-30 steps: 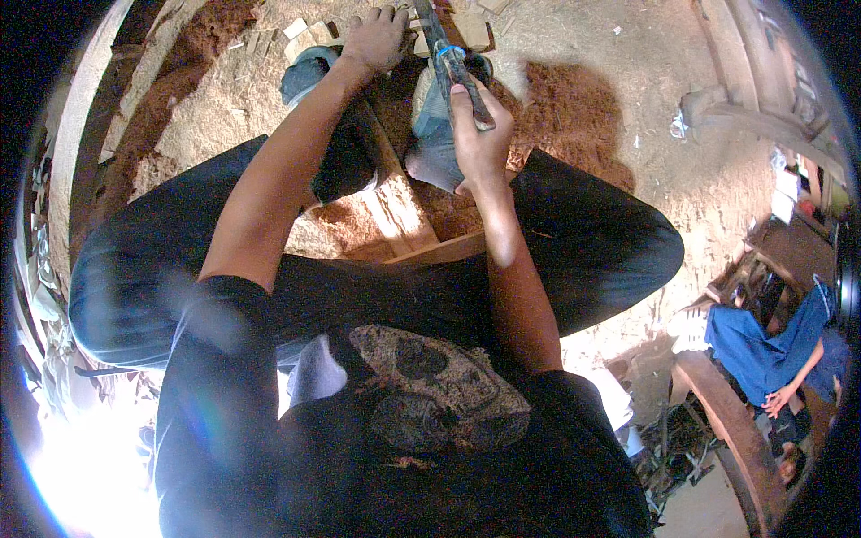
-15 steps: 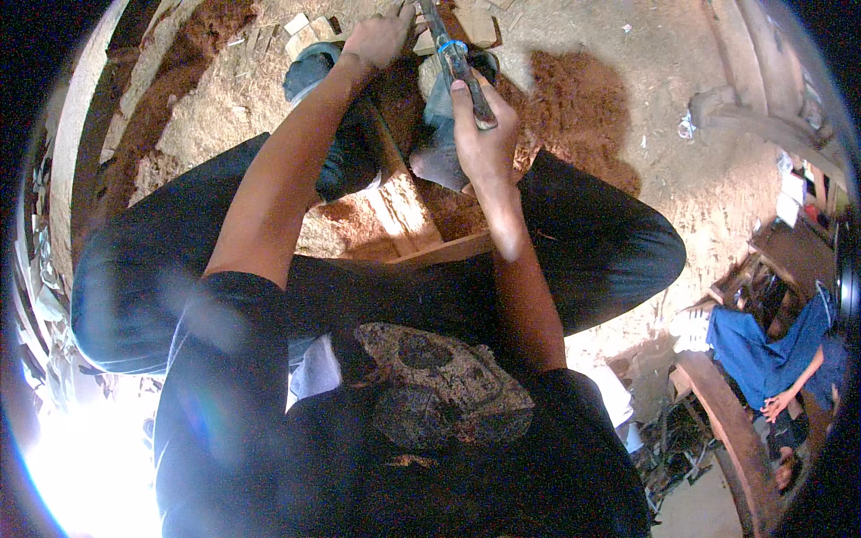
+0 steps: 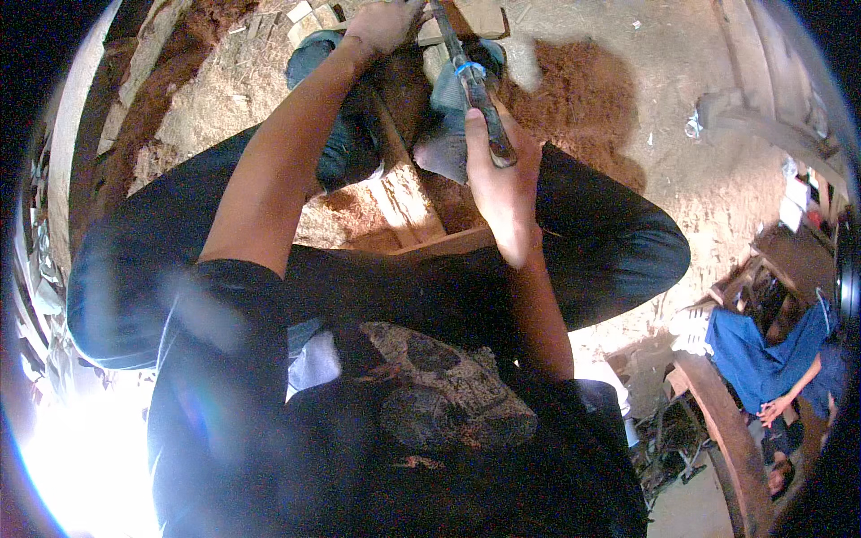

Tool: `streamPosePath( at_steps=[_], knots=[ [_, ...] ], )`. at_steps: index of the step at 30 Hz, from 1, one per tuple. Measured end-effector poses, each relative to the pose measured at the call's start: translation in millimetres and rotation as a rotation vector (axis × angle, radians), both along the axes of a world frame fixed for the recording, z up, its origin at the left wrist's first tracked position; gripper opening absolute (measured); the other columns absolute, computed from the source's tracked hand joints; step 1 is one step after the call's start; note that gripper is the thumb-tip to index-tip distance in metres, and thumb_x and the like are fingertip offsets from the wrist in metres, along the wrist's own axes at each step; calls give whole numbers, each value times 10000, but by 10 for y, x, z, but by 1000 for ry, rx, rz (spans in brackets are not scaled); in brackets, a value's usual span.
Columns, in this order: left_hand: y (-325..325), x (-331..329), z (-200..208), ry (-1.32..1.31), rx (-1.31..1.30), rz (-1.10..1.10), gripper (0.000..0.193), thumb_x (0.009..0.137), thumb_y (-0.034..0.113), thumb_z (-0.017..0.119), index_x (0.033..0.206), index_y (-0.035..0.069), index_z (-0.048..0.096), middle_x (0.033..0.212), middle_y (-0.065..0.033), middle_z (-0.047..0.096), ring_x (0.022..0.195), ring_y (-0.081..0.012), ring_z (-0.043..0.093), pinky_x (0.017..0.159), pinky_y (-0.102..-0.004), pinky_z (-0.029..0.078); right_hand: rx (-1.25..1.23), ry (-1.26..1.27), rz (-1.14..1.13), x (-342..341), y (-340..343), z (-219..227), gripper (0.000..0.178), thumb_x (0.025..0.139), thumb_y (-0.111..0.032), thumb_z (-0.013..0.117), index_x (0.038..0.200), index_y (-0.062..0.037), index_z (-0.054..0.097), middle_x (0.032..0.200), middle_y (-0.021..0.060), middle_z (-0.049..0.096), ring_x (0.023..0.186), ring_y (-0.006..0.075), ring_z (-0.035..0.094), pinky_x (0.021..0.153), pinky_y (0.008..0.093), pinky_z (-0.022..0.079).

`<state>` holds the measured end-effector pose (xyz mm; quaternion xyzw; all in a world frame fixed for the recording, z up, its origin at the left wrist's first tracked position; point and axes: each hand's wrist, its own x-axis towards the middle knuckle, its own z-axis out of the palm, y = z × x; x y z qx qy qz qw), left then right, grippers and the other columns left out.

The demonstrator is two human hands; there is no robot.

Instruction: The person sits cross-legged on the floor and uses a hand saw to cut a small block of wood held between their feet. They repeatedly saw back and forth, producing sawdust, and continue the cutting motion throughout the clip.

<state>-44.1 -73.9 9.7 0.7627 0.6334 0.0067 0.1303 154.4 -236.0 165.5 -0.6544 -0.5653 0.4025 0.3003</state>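
My right hand [image 3: 504,184] is wrapped round the dark, worn handle of a long narrow tool [image 3: 468,73], the thumb lying along it. A bright blue band circles the tool where handle and narrow shank meet. Its far end runs out at the upper edge, so its kind cannot be told. My left hand [image 3: 386,25] is beside that far end, fingers bent and partly cut off by the picture's edge. What they grip is not clear. A pale wooden block [image 3: 484,21] lies just beyond my right foot. Between my legs runs a wooden bar [image 3: 405,202].
My feet in blue-grey footwear [image 3: 314,56] rest on a dirt floor strewn with reddish sawdust [image 3: 578,112]. Long timbers [image 3: 85,108] line the left side. At the right, another person in blue clothing [image 3: 762,354] sits near a curved wooden beam [image 3: 722,421] and scraps.
My right hand and the tool have moved back toward my body and slightly right. My left hand has shifted a little upward and remains near the tool's far end.
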Motion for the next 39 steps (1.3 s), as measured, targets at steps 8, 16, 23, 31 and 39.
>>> streamPosePath(
  at_steps=[8,16,23,31,39],
  knots=[
    [50,-3,-110,-93,-26,5,508,1038,430,405,1411,84,401,1163,-273,601,911,-479,662,755,-585,526,16,159,-4,108,-263,217,215,1004,-180,600,1112,-15,684,852,38,687,767,97,592,707,279,492],
    [46,-64,-173,-121,28,-15,525,1042,443,391,1408,67,397,1205,-289,585,943,-487,654,794,-584,512,-48,89,0,308,-668,391,365,969,-160,617,1292,7,601,1079,173,731,928,253,728,793,358,560],
    [24,-29,-25,-52,-34,6,567,1043,480,368,1433,69,378,1241,-290,567,998,-478,643,809,-585,506,-212,40,-81,418,-923,789,374,996,-177,560,1292,49,605,1086,132,710,993,166,653,893,305,503],
    [21,5,90,-63,-71,-20,585,1046,488,352,1448,63,354,1285,-292,545,1019,-487,632,842,-580,503,-227,22,-69,503,-1026,863,390,999,-183,558,1315,44,594,1099,127,700,990,152,628,900,301,494],
    [-4,-12,-6,-182,-14,14,603,1044,493,353,1422,23,379,1236,-294,566,1025,-498,624,864,-580,496,-273,32,-71,497,-1039,829,398,1002,-193,563,1324,40,590,1127,130,699,1012,151,628,908,292,490]
  ],
)
